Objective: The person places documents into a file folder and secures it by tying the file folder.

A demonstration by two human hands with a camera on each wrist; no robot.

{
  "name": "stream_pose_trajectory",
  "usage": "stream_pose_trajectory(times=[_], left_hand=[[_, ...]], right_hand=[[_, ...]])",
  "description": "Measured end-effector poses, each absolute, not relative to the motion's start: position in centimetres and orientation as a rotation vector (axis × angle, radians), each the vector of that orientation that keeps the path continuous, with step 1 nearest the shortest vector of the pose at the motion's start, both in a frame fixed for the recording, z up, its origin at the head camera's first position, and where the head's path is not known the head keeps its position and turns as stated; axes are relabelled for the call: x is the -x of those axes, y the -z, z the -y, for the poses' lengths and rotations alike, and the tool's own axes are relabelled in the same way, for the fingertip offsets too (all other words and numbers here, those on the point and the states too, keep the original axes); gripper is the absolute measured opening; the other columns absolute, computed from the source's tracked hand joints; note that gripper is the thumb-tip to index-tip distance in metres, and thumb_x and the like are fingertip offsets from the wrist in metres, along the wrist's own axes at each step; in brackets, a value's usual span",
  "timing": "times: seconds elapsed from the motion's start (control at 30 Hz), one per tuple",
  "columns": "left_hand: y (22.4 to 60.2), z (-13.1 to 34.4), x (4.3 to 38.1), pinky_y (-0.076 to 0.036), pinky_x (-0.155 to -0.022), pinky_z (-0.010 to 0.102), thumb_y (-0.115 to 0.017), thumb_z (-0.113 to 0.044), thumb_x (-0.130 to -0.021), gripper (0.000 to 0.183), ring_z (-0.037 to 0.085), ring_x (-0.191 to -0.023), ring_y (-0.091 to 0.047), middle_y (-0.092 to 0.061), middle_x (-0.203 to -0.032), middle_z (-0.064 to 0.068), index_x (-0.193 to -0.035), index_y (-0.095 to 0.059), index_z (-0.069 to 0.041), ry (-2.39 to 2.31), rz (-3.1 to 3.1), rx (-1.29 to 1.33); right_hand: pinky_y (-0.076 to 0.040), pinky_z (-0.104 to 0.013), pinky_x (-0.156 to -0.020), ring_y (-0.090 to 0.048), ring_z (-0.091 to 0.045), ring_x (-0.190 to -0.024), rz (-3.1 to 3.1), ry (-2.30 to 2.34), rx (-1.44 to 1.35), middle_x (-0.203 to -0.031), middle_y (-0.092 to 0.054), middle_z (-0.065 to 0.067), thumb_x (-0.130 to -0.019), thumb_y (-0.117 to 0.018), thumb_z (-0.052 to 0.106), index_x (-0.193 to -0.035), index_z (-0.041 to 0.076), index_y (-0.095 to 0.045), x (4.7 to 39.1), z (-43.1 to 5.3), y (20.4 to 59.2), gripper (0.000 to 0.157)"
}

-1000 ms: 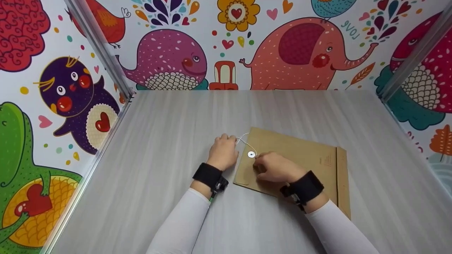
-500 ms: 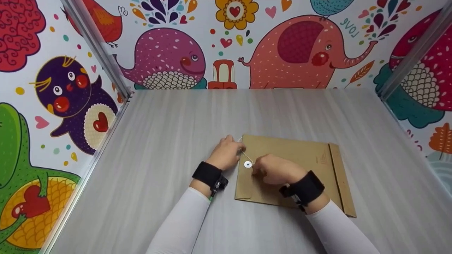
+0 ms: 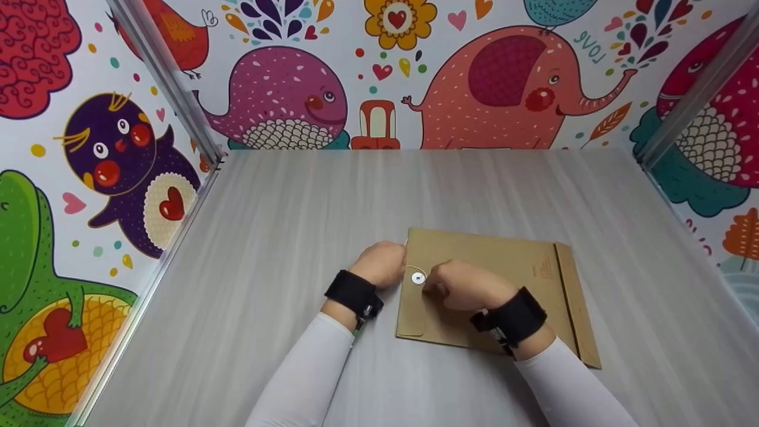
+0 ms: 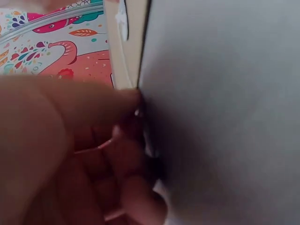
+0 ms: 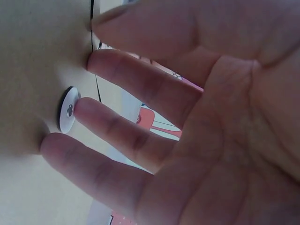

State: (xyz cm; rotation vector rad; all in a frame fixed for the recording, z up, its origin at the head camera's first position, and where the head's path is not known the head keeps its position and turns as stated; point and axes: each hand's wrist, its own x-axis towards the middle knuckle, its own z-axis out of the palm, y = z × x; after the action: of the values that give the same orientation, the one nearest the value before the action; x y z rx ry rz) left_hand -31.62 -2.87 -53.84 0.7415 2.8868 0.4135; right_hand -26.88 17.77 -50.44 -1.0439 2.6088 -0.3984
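A brown string-tie envelope (image 3: 492,249) lies flat on the table, with a white button (image 3: 418,278) near its left edge. A thin string (image 3: 417,267) curves over the top of the button to my left hand (image 3: 382,263) at that edge. In the left wrist view, the thumb and finger of my left hand (image 4: 93,126) pinch the string (image 4: 123,65) close to the envelope's edge. My right hand (image 3: 465,286) rests its fingertips on the envelope beside the button. In the right wrist view its fingers (image 5: 126,136) are extended, one fingertip touching a white button (image 5: 69,110).
The grey wood-grain table (image 3: 296,196) surrounds the envelope. Printed cartoon walls (image 3: 284,95) stand behind and at both sides, with metal posts (image 3: 169,83) at the corners. A folded strip (image 3: 580,308) runs along the envelope's right end.
The envelope has shifted towards me and turned slightly, then stayed nearly still. My left hand has turned over and come lower along its left edge, bringing the string around the button.
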Motion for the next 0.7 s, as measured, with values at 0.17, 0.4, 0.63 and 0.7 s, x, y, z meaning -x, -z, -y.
stream_pose_trajectory(times=[0.17, 0.4, 0.63, 0.7], left_hand=[[53.4, 3.4, 31.9, -0.051, -0.075, 0.039, -0.062, -0.013, -0.098, 0.026, 0.021, -0.074, -0.051, -0.053, -0.077, 0.003, -0.074, -0.051, -0.012, -0.485, -2.862, -0.783], [53.0, 3.6, 32.0, -0.041, -0.068, 0.027, -0.064, -0.006, -0.091, 0.011, 0.015, -0.072, -0.05, -0.054, -0.077, -0.003, -0.082, -0.061, -0.01, -0.696, -2.789, -0.896], [52.4, 4.4, 31.8, -0.04, -0.059, 0.024, -0.073, -0.005, -0.083, 0.014, 0.011, -0.062, -0.049, -0.056, -0.067, -0.007, -0.072, -0.068, -0.013, -0.654, -2.77, -0.833], [52.2, 4.7, 31.6, -0.034, -0.053, 0.024, -0.073, -0.005, -0.08, 0.027, 0.01, -0.055, -0.043, -0.048, -0.058, -0.009, -0.061, -0.059, -0.017, -0.603, -2.79, -0.79]], right_hand=[[-0.06, -0.038, -0.084, -0.064, -0.016, -0.087, -2.62, 0.405, 1.025, -0.106, -0.078, -0.006, -0.079, -0.062, -0.015, -0.113, 0.006, -0.082, 26.8, -17.7, 50.5, 0.044], [-0.059, -0.041, -0.087, -0.064, -0.017, -0.088, -2.617, 0.41, 0.982, -0.104, -0.079, -0.005, -0.079, -0.061, -0.015, -0.112, 0.005, -0.082, 26.9, -17.7, 50.4, 0.044], [-0.06, -0.039, -0.084, -0.065, -0.017, -0.089, -2.638, 0.419, 1.017, -0.107, -0.078, -0.008, -0.079, -0.064, -0.012, -0.112, 0.003, -0.082, 26.8, -17.7, 50.6, 0.04], [-0.059, -0.037, -0.08, -0.064, -0.017, -0.087, -2.644, 0.42, 1.046, -0.105, -0.076, -0.009, -0.078, -0.065, -0.011, -0.112, 0.002, -0.081, 26.8, -17.8, 50.7, 0.04]])
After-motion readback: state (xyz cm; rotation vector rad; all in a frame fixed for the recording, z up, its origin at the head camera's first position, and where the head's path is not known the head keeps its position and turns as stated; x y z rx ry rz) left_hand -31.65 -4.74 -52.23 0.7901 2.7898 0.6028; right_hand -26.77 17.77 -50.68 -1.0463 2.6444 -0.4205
